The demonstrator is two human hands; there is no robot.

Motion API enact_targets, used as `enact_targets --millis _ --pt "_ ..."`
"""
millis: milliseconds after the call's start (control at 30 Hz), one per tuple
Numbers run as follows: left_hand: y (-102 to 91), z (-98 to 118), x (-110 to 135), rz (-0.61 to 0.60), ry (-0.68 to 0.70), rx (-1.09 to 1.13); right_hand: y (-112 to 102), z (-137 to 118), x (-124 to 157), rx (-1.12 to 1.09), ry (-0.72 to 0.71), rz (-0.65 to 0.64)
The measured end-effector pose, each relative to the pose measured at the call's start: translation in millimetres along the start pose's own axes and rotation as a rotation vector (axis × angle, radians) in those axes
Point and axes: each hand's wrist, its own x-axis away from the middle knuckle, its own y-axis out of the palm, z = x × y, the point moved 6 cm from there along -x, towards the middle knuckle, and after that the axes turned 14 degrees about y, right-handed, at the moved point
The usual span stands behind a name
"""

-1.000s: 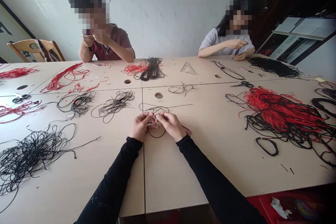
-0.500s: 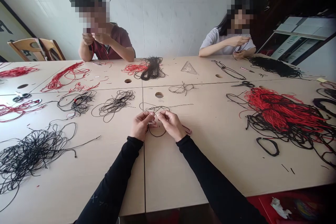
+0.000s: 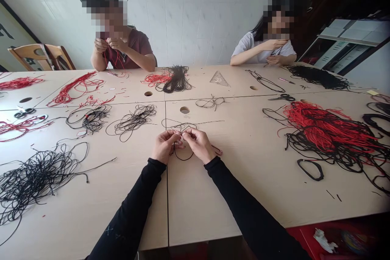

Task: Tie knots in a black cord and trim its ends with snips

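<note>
Both hands meet over the middle of the table, fingertips almost touching. A thin black cord (image 3: pixel 183 159) is pinched between them, and a loop of it hangs below the fingers toward the tabletop. My left hand (image 3: pixel 165 145) is closed with thumb and forefinger on the cord. My right hand (image 3: pixel 198 143) grips the same cord from the other side; the exact spot they hold is hidden by the fingers. More thin cord lies loosely just beyond my fingertips. A small pinkish tool (image 3: pixel 218 150) is partly covered by my right wrist.
Black cord bundles (image 3: pixel 39 176) lie left, and a red and black cord pile (image 3: pixel 329 130) lies right. Scissors (image 3: pixel 283 97), other scissors (image 3: pixel 24 112) and a clear triangle ruler (image 3: pixel 219 79) are on the table (image 3: pixel 207 211). Two people sit opposite, handling cords.
My fingertips have drawn slightly closer together on the cord, with the left moving a little right. The right-hand person opposite has shifted their hands.
</note>
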Motion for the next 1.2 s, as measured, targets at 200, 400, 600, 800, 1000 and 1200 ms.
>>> enact_targets --millis 200,400,600,800,1000,1200 --pt "0.3 -1 0 -0.009 0.013 -0.03 -6 -8 3 0.048 -0.032 0.11" --pt "-1.6 0 0 0.026 0.039 -0.033 -7 -12 6 0.074 -0.018 0.134" --pt "0.9 0 0 -0.006 0.038 -0.035 -4 -8 4 0.091 -0.003 0.121" --pt "2.3 2 1 -0.009 0.036 -0.033 -3 -6 3 0.098 -0.004 0.119" --pt "2.1 2 1 -0.016 0.038 -0.027 -1 -4 1 0.019 0.002 0.053" --pt "1.4 1 0 -0.013 0.024 -0.047 -1 -6 1 -0.034 -0.009 0.019"
